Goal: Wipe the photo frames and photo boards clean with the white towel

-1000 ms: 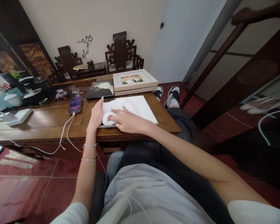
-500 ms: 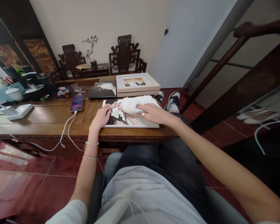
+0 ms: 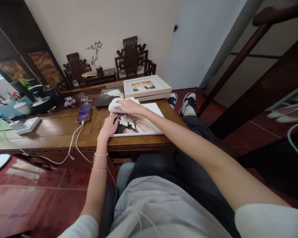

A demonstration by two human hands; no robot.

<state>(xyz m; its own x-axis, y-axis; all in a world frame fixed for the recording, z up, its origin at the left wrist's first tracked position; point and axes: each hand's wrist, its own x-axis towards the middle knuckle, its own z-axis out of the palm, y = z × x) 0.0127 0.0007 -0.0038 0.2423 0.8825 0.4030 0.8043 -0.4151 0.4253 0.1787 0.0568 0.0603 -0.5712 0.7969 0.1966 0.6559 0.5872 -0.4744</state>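
Note:
A large photo print (image 3: 144, 124) with a white border lies flat on the wooden table (image 3: 52, 127) in front of me. My left hand (image 3: 110, 126) presses on its near left corner, fingers curled on the surface. My right hand (image 3: 129, 106) reaches across to the print's far left corner and presses a bunched white cloth (image 3: 114, 105) against it, fingers closed over the cloth.
A framed photo (image 3: 146, 87) and a dark print (image 3: 109, 96) lie behind the large print. A phone (image 3: 83, 113) with a white cable, a power strip (image 3: 27, 125), small cups and dishes sit to the left. Carved chairs stand by the wall. Sneakers lie on the red floor.
My right hand has carried the cloth from the print's far right side to its far left corner. Earlier the cloth covered the near left part. My left hand stays at the near left corner.

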